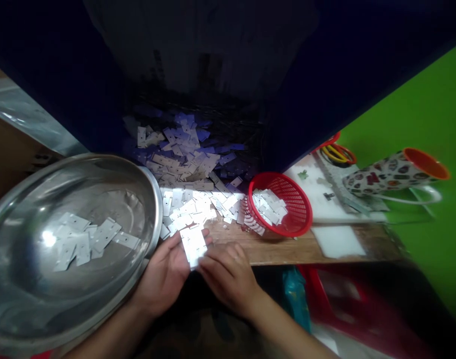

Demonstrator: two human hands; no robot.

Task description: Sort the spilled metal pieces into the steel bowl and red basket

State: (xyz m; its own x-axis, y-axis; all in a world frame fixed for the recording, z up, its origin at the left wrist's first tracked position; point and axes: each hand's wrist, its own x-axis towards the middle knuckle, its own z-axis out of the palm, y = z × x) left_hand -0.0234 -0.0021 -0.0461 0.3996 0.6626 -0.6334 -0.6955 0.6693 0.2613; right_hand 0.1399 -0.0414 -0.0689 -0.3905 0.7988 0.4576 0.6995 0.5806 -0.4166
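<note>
A bright flat metal plate (194, 245) with small holes lies across the fingers of my left hand (167, 271), which is turned palm up and curled under it. My right hand (228, 271) pinches the plate's lower right edge with bent fingers. Whether it is one plate or several side by side, the glare hides. Just beyond my hands a heap of similar plates (190, 167) spreads over the wooden table (276, 252). More plates (73, 242) lie in the large steel bowl (153, 199) at left, and others (268, 205) in the red plastic basket (300, 219) at right.
Dark blue panels (325, 75) enclose the heap at the back and sides. At right stand a patterned mug (384, 177) with an orange rim, yellow and red rings (338, 154) and a white block (338, 242). Below the table edge is a red plastic stool-like object (321, 294).
</note>
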